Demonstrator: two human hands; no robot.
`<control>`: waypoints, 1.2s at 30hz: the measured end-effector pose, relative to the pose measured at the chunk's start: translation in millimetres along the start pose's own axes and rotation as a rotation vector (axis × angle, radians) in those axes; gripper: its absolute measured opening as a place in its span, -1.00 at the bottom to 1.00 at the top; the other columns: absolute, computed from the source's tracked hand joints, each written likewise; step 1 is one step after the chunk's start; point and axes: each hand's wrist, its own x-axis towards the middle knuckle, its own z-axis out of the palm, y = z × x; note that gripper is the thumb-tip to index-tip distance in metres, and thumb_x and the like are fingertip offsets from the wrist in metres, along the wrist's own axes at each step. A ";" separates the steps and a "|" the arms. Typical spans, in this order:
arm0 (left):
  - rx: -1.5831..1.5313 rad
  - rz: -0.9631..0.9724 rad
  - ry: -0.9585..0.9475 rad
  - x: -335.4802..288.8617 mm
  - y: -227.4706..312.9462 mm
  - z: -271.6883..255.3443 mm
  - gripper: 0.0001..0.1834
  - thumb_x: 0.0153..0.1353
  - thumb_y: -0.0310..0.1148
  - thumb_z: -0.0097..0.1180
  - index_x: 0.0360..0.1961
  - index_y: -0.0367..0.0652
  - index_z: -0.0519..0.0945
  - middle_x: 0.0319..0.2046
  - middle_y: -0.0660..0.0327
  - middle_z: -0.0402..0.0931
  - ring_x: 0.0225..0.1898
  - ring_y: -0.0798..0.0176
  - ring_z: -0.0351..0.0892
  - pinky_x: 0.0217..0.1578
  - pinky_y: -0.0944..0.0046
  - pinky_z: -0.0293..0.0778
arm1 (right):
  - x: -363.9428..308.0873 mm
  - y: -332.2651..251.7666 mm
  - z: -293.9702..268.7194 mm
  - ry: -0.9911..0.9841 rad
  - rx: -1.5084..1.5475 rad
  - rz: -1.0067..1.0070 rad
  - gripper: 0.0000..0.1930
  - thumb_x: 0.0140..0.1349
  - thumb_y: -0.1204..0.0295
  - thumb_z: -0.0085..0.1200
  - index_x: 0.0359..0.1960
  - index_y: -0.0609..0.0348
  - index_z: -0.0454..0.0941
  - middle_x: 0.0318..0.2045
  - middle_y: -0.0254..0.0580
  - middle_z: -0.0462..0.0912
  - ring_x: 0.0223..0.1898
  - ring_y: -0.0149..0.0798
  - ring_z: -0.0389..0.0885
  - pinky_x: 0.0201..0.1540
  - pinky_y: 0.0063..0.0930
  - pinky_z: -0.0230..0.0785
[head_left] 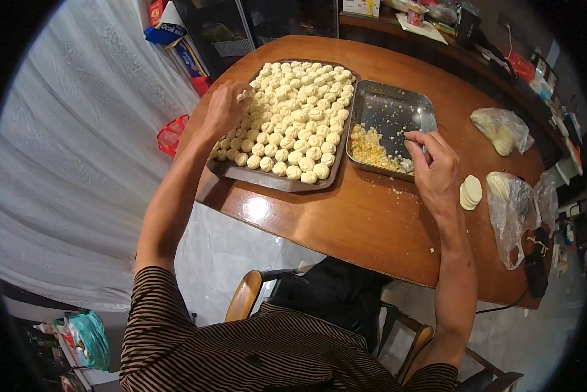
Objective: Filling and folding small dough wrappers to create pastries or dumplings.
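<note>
Rows of small pleated dough buns fill a large dark tray on the wooden table. At that tray's far left side, my left hand has its fingertips closed round one small pleated bun. My right hand is over the right side of a smaller metal tray, fingers curled in; whatever they hold is hidden. Crumbly yellow-white filling lies heaped in this tray's near left part. Close under my right thumb shows a small shiny grey piece, too small to make out.
Beside my right wrist is a small stack of round dough wrappers. Clear plastic bags with pale dough in them lie farther right. Filling crumbs dot the table. A wooden chair arm stands below its near edge, and a white curtain hangs left.
</note>
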 end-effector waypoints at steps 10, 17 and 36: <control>-0.026 -0.120 -0.070 -4.3 -8.0 1.4 -0.64 0.27 -0.32 0.29 0.05 -0.25 0.70 0.14 -0.10 0.63 0.19 -0.14 0.61 0.19 0.01 0.51 | 0.6 -3.0 -3.0 -0.018 0.012 0.013 -0.87 0.33 0.53 0.26 -0.14 0.27 0.73 -0.29 -0.01 0.70 -0.28 0.02 0.72 -0.21 -0.21 0.53; -0.159 0.049 0.044 -23.8 86.8 -6.9 -0.61 0.26 -0.35 0.40 0.10 -0.22 0.70 0.20 -0.10 0.60 0.25 -0.16 0.57 0.27 -0.01 0.48 | 1.4 -1.6 -2.6 -0.018 0.030 0.043 -0.87 0.34 0.53 0.25 -0.13 0.28 0.72 -0.31 -0.04 0.69 -0.34 -0.07 0.70 -0.25 -0.29 0.52; -0.578 0.612 0.159 -47.0 288.0 55.6 -0.58 0.08 -0.55 0.36 0.01 -0.32 0.63 0.13 -0.15 0.51 0.22 -0.27 0.51 0.21 -0.09 0.52 | 6.8 17.5 -11.1 0.036 -0.012 0.114 -0.84 0.39 0.51 0.21 -0.07 0.31 0.70 -0.26 -0.04 0.71 -0.37 -0.22 0.67 -0.27 -0.35 0.51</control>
